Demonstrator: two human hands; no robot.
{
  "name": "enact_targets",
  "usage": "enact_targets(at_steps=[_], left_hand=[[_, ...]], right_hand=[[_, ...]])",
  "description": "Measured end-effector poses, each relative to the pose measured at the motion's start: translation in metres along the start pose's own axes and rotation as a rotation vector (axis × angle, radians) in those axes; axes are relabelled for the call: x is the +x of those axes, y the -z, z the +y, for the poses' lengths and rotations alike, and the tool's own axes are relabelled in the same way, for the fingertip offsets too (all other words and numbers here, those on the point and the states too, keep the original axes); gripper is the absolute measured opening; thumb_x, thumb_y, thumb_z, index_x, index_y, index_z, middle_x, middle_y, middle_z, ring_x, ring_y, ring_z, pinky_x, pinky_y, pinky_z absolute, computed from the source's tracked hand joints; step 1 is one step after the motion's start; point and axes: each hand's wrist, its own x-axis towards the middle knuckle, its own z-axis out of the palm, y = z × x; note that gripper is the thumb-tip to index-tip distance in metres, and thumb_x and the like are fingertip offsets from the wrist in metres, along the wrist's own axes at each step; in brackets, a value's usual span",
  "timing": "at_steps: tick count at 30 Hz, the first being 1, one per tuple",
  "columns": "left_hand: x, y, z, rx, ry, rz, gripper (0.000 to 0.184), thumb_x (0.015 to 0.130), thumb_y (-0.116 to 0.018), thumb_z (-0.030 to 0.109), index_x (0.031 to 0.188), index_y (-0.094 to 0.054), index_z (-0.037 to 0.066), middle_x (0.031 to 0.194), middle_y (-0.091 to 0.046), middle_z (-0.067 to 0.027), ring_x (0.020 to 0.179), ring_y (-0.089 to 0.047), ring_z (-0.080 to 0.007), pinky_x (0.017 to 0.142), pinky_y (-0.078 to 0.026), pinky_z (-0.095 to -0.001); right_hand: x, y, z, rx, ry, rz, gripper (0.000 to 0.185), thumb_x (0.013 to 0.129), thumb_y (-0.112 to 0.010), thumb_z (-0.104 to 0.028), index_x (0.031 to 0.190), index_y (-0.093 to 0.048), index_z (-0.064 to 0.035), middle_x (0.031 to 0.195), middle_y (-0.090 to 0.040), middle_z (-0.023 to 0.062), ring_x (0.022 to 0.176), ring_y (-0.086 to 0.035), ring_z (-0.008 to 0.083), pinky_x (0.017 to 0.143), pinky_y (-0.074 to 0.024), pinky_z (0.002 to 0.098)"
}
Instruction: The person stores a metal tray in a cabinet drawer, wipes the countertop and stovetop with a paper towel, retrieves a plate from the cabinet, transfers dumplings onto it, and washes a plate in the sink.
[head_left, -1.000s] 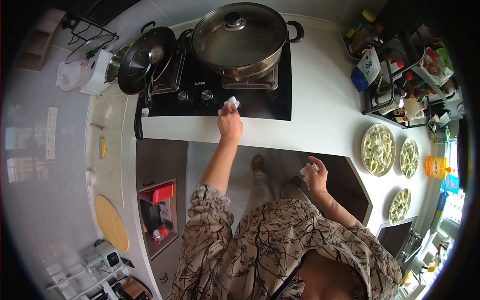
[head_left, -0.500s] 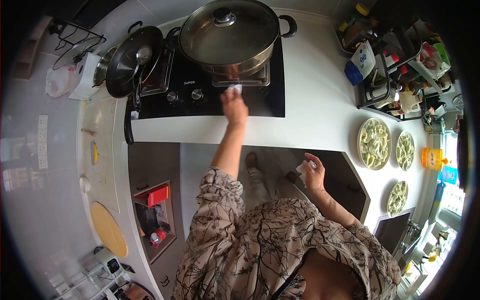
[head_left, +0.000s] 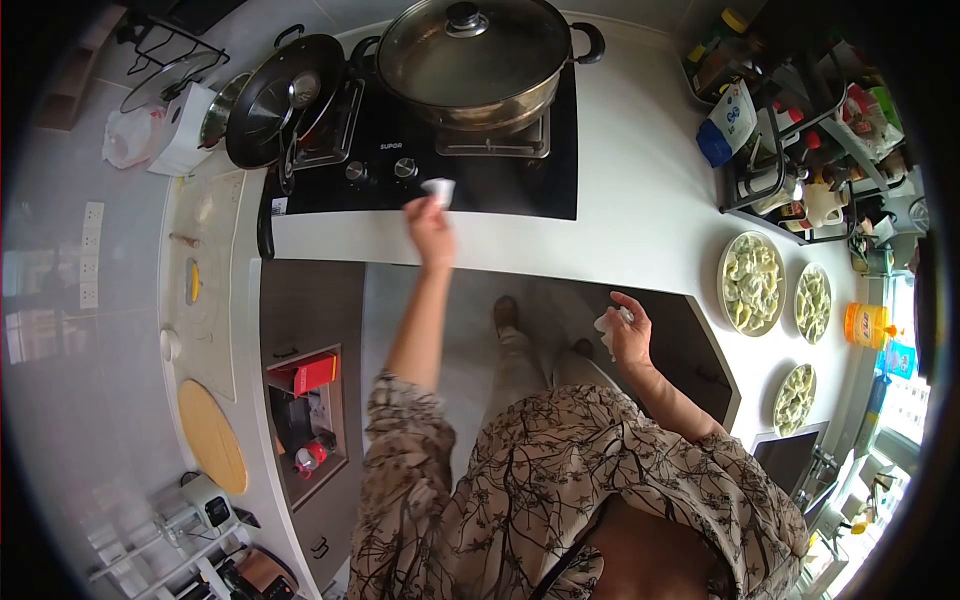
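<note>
My left hand (head_left: pixel 431 230) is closed on a crumpled white tissue (head_left: pixel 439 190), over the front edge of the black gas stove (head_left: pixel 500 195), below its knobs. My right hand (head_left: pixel 630 338) is over the floor in front of the dark cabinet, its fingers curled round another white tissue (head_left: pixel 608 326). A large steel pot (head_left: pixel 490 115) with a glass lid (head_left: pixel 425 60) sits on the right burner. On the left burner lies a black wok (head_left: pixel 255 125) with a ladle (head_left: pixel 303 90) in it.
Three plates of dumplings (head_left: pixel 752 284) stand on the right counter, near an orange-labelled bottle (head_left: pixel 866 325). A black rack (head_left: pixel 775 190) holds bottles and bags at the upper right. A round wooden board (head_left: pixel 212 436) lies on the left counter.
My left hand, with its tissue, has moved left and back from below the pot toward the stove's front edge. My right hand has stayed nearly in place. The view has shifted slightly.
</note>
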Motion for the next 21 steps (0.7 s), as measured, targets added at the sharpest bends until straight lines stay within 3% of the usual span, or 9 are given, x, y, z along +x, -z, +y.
enact_targets(at_steps=[3, 6, 7, 10, 12, 13, 15, 19, 21], left_hand=[[0.006, 0.062, -0.068, 0.399, 0.21, -0.054, 0.022, 0.078, -0.052, -0.005, 0.097, -0.062, -0.001, 0.094, -0.053, -0.012, 0.092, -0.052, -0.0265, 0.08, -0.044, -0.0353], [-0.022, 0.042, -0.07, 0.573, 0.089, -0.032, 0.019, 0.079, -0.052, -0.004, 0.094, -0.063, 0.001, 0.093, -0.053, -0.0118, 0.09, -0.053, -0.0269, 0.078, -0.044, -0.0361], [-0.033, 0.02, -0.034, 0.531, -0.021, -0.078, 0.016, 0.079, -0.052, -0.003, 0.093, -0.061, -0.001, 0.094, -0.051, -0.0119, 0.091, -0.05, -0.028, 0.081, -0.042, -0.0372], [-0.088, -0.068, 0.079, 0.132, 0.091, -0.215, 0.008, 0.086, -0.048, 0.004, 0.087, -0.055, 0.0, 0.089, -0.05, -0.0123, 0.086, -0.05, -0.026, 0.078, -0.041, -0.0368], [-0.13, -0.125, 0.151, -0.301, 0.289, -0.437, 0.012, 0.086, -0.05, 0.007, 0.096, -0.052, 0.001, 0.09, -0.051, -0.0135, 0.089, -0.05, -0.0288, 0.078, -0.041, -0.0385], [-0.147, -0.149, 0.18, -0.333, -0.07, -0.365, 0.024, 0.077, -0.049, -0.005, 0.099, -0.054, 0.002, 0.087, -0.051, -0.0134, 0.087, -0.049, -0.0298, 0.076, -0.041, -0.0383], [-0.16, -0.179, 0.223, -0.256, -0.146, -0.565, 0.036, 0.069, -0.045, -0.013, 0.099, -0.058, 0.003, 0.086, -0.051, -0.0135, 0.084, -0.049, -0.03, 0.074, -0.041, -0.0382], [-0.143, -0.194, 0.217, -0.525, 0.034, -0.383, 0.028, 0.075, -0.048, -0.009, 0.095, -0.062, 0.004, 0.086, -0.051, -0.0122, 0.084, -0.049, -0.0278, 0.073, -0.041, -0.0365], [-0.101, -0.161, 0.182, -0.493, -0.053, -0.21, 0.023, 0.078, -0.051, -0.005, 0.095, -0.062, 0.005, 0.087, -0.051, -0.0107, 0.087, -0.049, -0.0262, 0.074, -0.04, -0.0347]], right_hand=[[-0.002, 0.013, 0.013, 0.001, -0.009, 0.005, 0.026, 0.084, -0.056, -0.006, 0.11, -0.055, -0.0039, 0.073, -0.06, 0.0024, 0.06, -0.052, 0.0057, 0.051, -0.0428, 0.0195], [-0.003, 0.027, 0.024, -0.027, -0.023, 0.036, 0.026, 0.084, -0.056, -0.006, 0.11, -0.055, -0.0046, 0.073, -0.06, 0.0025, 0.062, -0.054, 0.0065, 0.052, -0.044, 0.0199], [-0.005, 0.032, 0.024, -0.026, -0.034, 0.045, 0.026, 0.084, -0.056, -0.006, 0.11, -0.055, -0.0048, 0.073, -0.06, 0.0026, 0.062, -0.054, 0.0067, 0.053, -0.0443, 0.02], [-0.01, 0.048, 0.019, -0.01, -0.037, 0.067, 0.026, 0.084, -0.056, -0.007, 0.11, -0.056, -0.0054, 0.072, -0.06, 0.0028, 0.061, -0.054, 0.0068, 0.052, -0.0445, 0.0201], [-0.013, 0.06, 0.018, 0.013, 0.0, 0.09, 0.026, 0.085, -0.055, -0.008, 0.111, -0.056, -0.006, 0.071, -0.06, 0.0029, 0.058, -0.053, 0.0064, 0.05, -0.0435, 0.0198], [-0.018, 0.065, 0.015, 0.044, -0.001, 0.1, 0.026, 0.085, -0.055, -0.008, 0.111, -0.055, -0.0063, 0.071, -0.06, 0.0029, 0.056, -0.052, 0.0059, 0.047, -0.0422, 0.0197], [-0.022, 0.078, 0.003, 0.097, 0.017, 0.115, 0.026, 0.086, -0.055, -0.007, 0.111, -0.055, -0.0071, 0.069, -0.06, 0.003, 0.05, -0.048, 0.0048, 0.043, -0.0395, 0.0193], [-0.023, 0.104, 0.002, 0.106, 0.046, 0.23, 0.025, 0.086, -0.054, -0.007, 0.111, -0.054, -0.0077, 0.065, -0.057, 0.0027, 0.041, -0.041, 0.0044, 0.034, -0.0327, 0.0187], [-0.021, 0.109, 0.009, 0.14, 0.033, 0.254, 0.024, 0.086, -0.055, -0.008, 0.111, -0.054, -0.0077, 0.065, -0.057, 0.0029, 0.041, -0.042, 0.0052, 0.034, -0.0333, 0.019]])
